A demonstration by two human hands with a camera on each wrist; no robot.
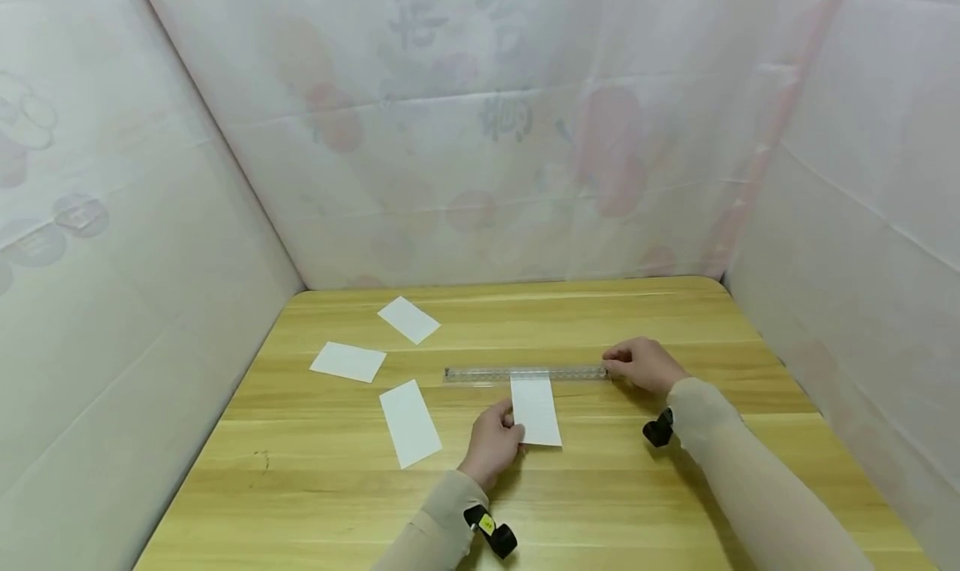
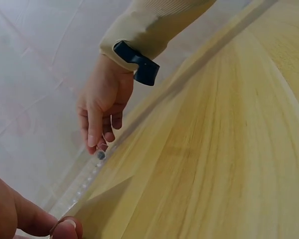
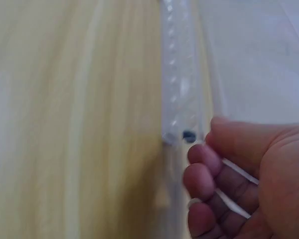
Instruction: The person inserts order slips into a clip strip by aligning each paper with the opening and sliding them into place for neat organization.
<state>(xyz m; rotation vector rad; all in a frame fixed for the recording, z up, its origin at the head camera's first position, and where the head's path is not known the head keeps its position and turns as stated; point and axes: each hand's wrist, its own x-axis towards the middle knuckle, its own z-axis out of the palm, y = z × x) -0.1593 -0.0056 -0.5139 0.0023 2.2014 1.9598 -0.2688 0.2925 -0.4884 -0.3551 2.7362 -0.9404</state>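
With the held card [image 1: 538, 411] as the clock's centre and twelve pointing away from me, my left hand [image 1: 491, 443] is at eight, thumb and finger pinching the card's left edge close to its near corner. The card's far end meets the clear strip [image 1: 487, 374] at twelve; how far it slips under, I cannot tell. The strip lies crosswise, from about ten round to about two, and my right hand [image 1: 645, 364] has thumb and finger pinching its right end, beside a dark plug [image 3: 189, 136].

Beyond the strip, plain wood runs to the far edge of the table [image 1: 600, 513], where the back cloth [image 1: 480, 162] hangs. At three and four, a stretch of wood parts the card from my right sleeve [image 1: 757, 471]; past that sleeve the right edge slants beside the right cloth [image 1: 847, 137]. Past my left sleeve [image 1: 442, 521], wood reaches to the left edge, along the left cloth [image 1: 112, 304]. At nine, a small gap parts my left hand from the nearest loose card [image 1: 411, 423].

I count four white cards: one pinched, three loose. The second loose card [image 1: 348, 362] lies farther out, between nine and ten; the third loose card [image 1: 408, 319] is at ten. They lie apart from one another. There is one strip, and three cloths.
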